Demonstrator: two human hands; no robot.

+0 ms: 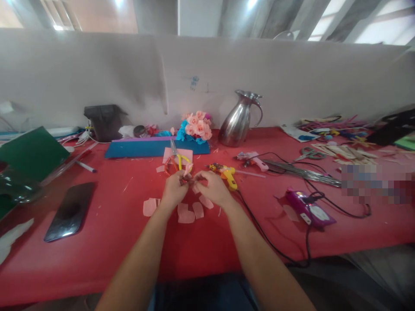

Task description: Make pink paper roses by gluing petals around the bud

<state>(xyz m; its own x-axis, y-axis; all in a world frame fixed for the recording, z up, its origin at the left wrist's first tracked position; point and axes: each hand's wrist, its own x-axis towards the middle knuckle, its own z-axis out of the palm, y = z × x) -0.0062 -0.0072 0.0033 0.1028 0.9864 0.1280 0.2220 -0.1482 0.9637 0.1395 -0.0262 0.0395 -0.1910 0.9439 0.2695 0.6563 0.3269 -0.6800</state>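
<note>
My left hand point(175, 189) is closed around the base of a small rolled pink paper flower bud point(188, 168). Close beside it, my right hand point(212, 188) pinches a pink paper petal point(196, 188) between its fingertips. Cut pink pieces point(186, 214) lie on the red table below the hands, with another piece point(150, 207) near my left wrist. Just beyond the fingers, scissors point(174, 150) with orange and yellow handles rest on a pink paper sheet point(167, 153). A yellow glue gun point(230, 178) lies to the right of my right hand.
A paper flower bouquet point(198, 127) and a steel jug point(238, 121) stand at the back. On the right are a pink glue gun point(257, 161), thin wires point(301, 173) and a purple power strip point(311, 211) with black cords. A phone point(69, 211) lies left, by green sheets point(34, 151).
</note>
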